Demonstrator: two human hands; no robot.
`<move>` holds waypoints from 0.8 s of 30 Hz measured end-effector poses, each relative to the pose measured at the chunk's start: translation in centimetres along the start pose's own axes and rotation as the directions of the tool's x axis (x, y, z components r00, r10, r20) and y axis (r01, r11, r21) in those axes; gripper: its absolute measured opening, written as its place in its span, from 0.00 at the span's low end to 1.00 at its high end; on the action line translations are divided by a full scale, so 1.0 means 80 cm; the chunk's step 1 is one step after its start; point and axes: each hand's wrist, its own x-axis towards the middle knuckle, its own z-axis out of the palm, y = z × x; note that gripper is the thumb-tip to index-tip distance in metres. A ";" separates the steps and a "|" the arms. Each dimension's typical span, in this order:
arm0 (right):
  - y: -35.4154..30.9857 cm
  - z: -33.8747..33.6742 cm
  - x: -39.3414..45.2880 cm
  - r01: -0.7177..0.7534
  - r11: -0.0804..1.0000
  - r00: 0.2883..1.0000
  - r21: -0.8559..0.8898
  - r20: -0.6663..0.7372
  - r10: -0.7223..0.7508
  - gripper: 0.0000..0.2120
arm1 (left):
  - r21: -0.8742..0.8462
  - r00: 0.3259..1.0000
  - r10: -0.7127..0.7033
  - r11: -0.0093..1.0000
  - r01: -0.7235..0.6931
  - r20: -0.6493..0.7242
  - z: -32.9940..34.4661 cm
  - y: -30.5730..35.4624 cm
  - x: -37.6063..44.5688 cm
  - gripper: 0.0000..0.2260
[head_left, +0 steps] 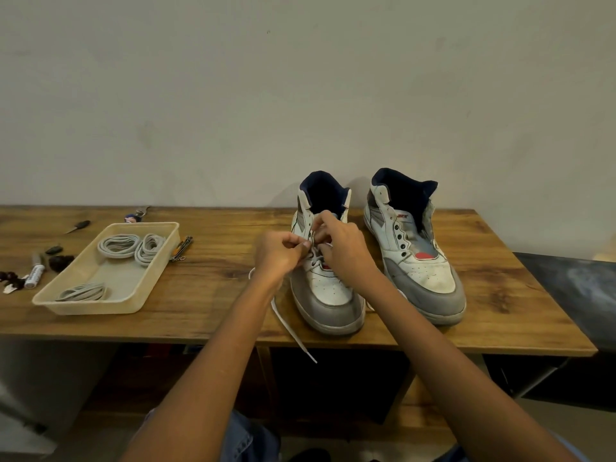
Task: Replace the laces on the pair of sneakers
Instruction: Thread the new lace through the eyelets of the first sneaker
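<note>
- The two hands cover the middle of the left sneaker (328, 288), so most of its lace holes are hidden.
- The left hand (278, 256) has its fingers curled and pinches the white lace (290, 323) just beside the holes.
- The right hand (343, 248) also has its fingers bent tight at the lace holes. It looks like it pinches the lace too, but the fingertips hide the spot.
- One loose end of the lace runs from the left sneaker toward the person and hangs over the front edge of the table (213, 315).
- A little bit of lace peeks out under the right arm. The rest is hidden.
- The left sneaker is white with a grey toe, a red patch and a dark blue inside. Its toe points at the person.
- The right sneaker (413, 251) stands just beside the left sneaker, on its right. It looks the same. Its black holes have no lace in them.
- A cream tray (100, 301) sits well apart from the left sneaker, on its left. It holds three grey lace bundles (131, 246).
- Small dark things and a marker (35, 273) lie far left of the left sneaker. They are too small to make out.
</note>
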 end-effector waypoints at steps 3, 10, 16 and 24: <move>0.000 -0.006 0.000 0.033 0.999 0.999 -0.003 0.021 -0.033 0.13 | 0.063 0.999 -0.027 0.998 0.026 0.017 0.003 0.002 0.003 0.11; 0.023 -0.032 0.006 -0.030 0.989 0.979 -0.143 -0.204 0.000 0.04 | -0.199 0.991 -0.125 0.974 0.112 -0.050 0.008 0.008 0.006 0.15; 0.020 -0.030 0.005 -0.140 0.988 0.972 0.065 -0.180 0.150 0.05 | -0.704 0.958 -0.282 0.691 0.162 -0.057 -0.008 0.025 0.009 0.14; 0.020 -0.035 0.006 -0.228 0.956 0.956 0.185 -0.146 0.256 0.05 | 0.028 0.934 0.095 0.996 -0.090 -0.346 -0.055 0.027 0.005 0.10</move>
